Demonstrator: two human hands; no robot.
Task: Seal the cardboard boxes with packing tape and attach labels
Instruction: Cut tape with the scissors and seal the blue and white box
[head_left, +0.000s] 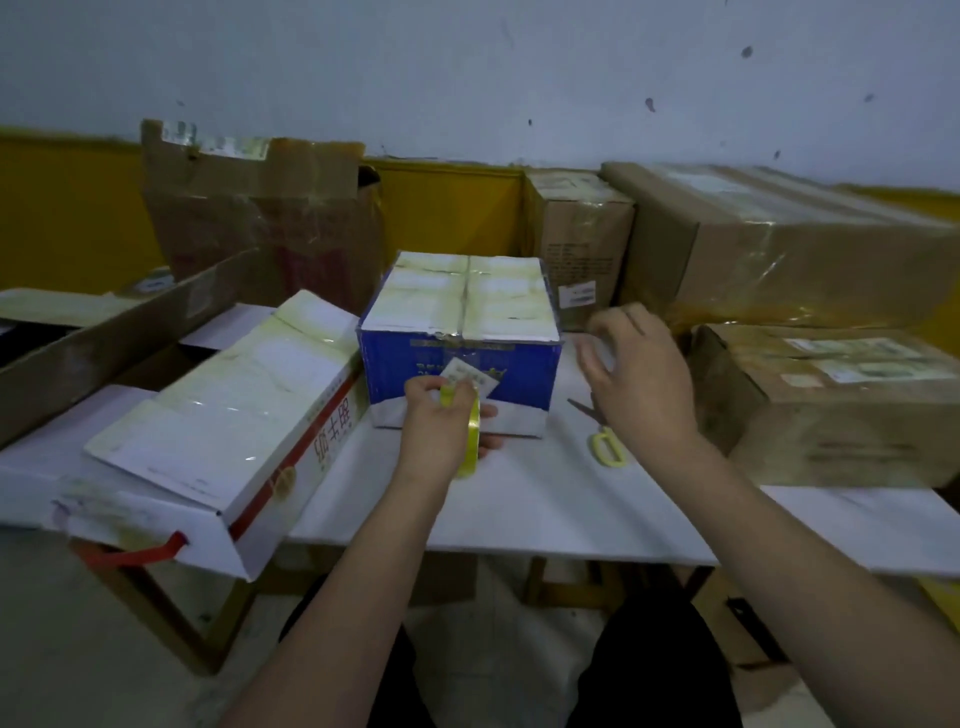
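Blue box (460, 358), frame centre: your left hand (441, 421) grips the yellow tape roll (470, 431); right hand (636, 374) open, blurred. Press the label (470, 376) flat before taping.

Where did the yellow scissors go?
The scissors lie on the white table, right of the blue box and just below the right hand, in front of the brown boxes on the right.
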